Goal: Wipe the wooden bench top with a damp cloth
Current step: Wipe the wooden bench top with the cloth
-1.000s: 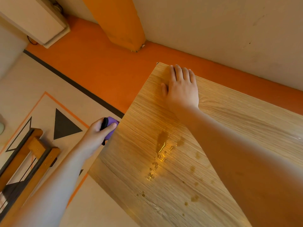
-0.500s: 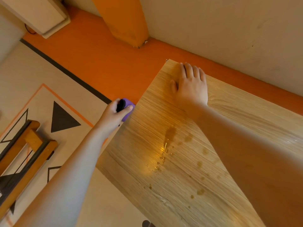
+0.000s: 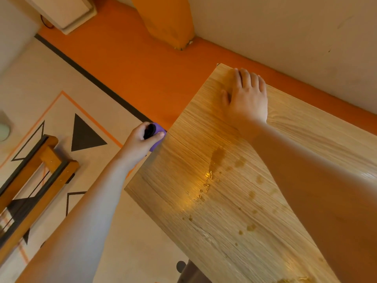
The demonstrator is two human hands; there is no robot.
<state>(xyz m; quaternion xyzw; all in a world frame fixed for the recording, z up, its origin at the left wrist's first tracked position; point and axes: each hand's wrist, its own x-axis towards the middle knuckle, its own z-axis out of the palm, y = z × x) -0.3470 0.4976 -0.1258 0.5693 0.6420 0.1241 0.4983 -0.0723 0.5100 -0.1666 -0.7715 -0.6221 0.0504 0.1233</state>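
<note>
1. Fingers (image 3: pixel 158 136) of the left hand (image 3: pixel 138 141) are curled round a bunched purple cloth (image 3: pixel 157 127). A dark part shows inside the grip; cannot tell what it is. The cloth sits left of centre in the frame, right at the left edge of the wooden surface (image 3: pixel 234 231).
2. Right hand (image 3: pixel 247 101) lies flat on the surface near its far corner, upper centre-right of frame. Its fingers are straight and hold nothing.
3. Wet patch (image 3: pixel 217 155) with scattered droplets sits mid-frame, right of the cloth and a little lower, trailing toward lower right.
4. Judgement: the left hand has the cloth and is nearer the patch. The next stroke likely runs rightward onto the surface. The patch looks unwiped.
</note>
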